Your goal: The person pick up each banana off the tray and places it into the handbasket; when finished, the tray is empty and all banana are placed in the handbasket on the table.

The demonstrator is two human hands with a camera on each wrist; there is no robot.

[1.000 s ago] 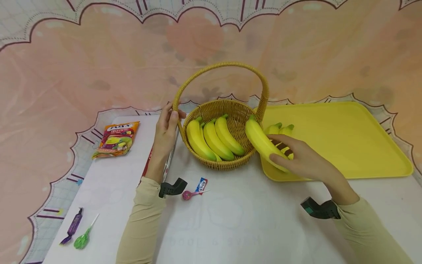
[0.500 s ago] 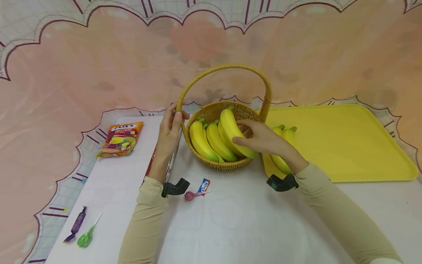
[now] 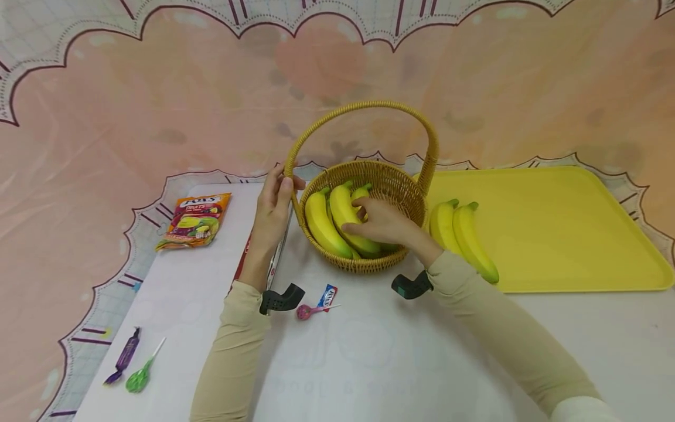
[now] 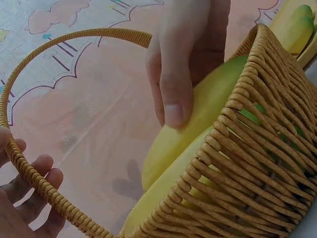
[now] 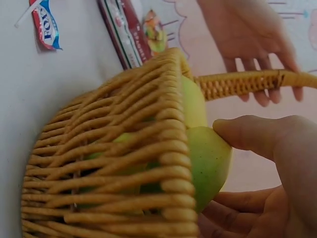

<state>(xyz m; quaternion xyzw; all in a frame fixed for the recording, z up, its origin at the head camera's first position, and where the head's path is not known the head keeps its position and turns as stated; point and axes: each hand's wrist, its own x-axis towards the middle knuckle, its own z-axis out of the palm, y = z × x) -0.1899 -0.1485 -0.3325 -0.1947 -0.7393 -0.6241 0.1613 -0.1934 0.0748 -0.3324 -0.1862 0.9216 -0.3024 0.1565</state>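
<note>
A wicker basket (image 3: pixel 358 266) with a tall arched handle (image 3: pixel 364 104) stands mid-table, several yellow bananas inside it. My left hand (image 3: pixel 271 205) holds the left foot of that handle, its fingers wrapped round the wicker in the left wrist view. Inside the basket, my right hand (image 3: pixel 384 223) grips a banana (image 3: pixel 343 208) between thumb and fingers; it lies against the other bananas, low within the rim. The right wrist view shows the thumb pressed on the green end of the banana (image 5: pixel 205 163). My right hand covers part of the bananas behind it.
To the right lies a yellow tray (image 3: pixel 569 228) with two bananas (image 3: pixel 474 246) at its left edge. A candy bag (image 3: pixel 195 221) and a flat package (image 3: pixel 273 261) are on the left. Lollipops (image 3: pixel 138 378) and wrapped sweets (image 3: pixel 327 298) lie nearer the front.
My right hand has carried the banana leftward from beside the tray into the basket and lowered it among the others. The left hand has stayed on the handle.
</note>
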